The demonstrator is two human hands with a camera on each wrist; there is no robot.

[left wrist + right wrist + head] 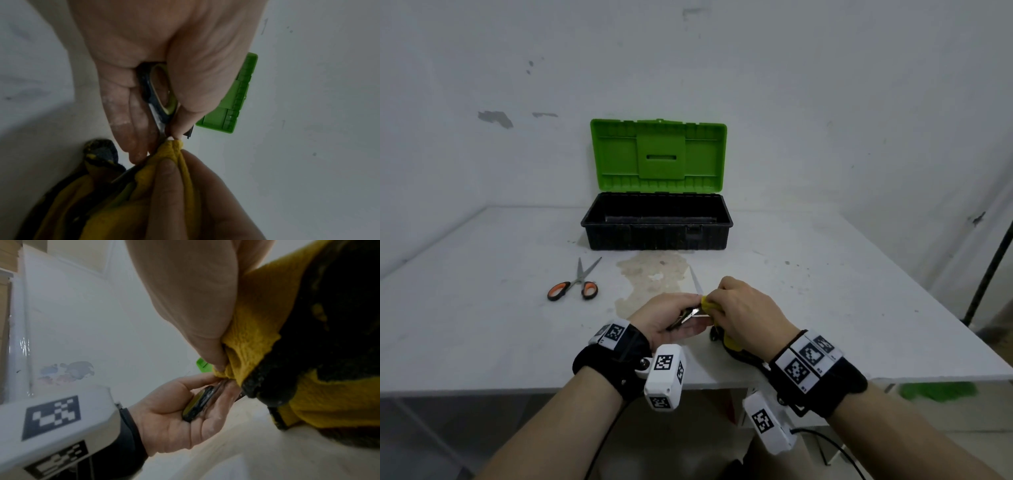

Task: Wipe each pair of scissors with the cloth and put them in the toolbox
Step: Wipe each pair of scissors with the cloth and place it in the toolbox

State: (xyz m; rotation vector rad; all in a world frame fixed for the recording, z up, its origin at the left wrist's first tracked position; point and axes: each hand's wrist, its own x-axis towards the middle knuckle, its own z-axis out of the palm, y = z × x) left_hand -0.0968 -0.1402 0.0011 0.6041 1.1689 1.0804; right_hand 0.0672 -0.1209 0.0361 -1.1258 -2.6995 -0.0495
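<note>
- The pair of scissors with dark, yellow-lined plastic handles and steel blades [690, 313] sits low in the middle of the head view, held just above the white table [825, 291], one blade tip pointing up toward the toolbox.
- The left hand [671, 317] has fingers and thumb curled round the handle loops; the left wrist view shows the loop pinched against the palm.
- The right hand [744, 310] pinches the yellow cloth with dark patches [709, 305] around a blade close to the pivot.
- The blades run away from the left-hand grip toward the upper middle of the frame, so I'd guess the cloth must slide along that axis, outward to the tip.
- A second pair of scissors with orange-and-black handles [578, 282] lies open on the table at centre left, nearer the left hand, not yet wiped by the look of it.
- The black toolbox with its green lid raised [657, 222] stands beyond, centre frame; nothing shows inside it.
</note>
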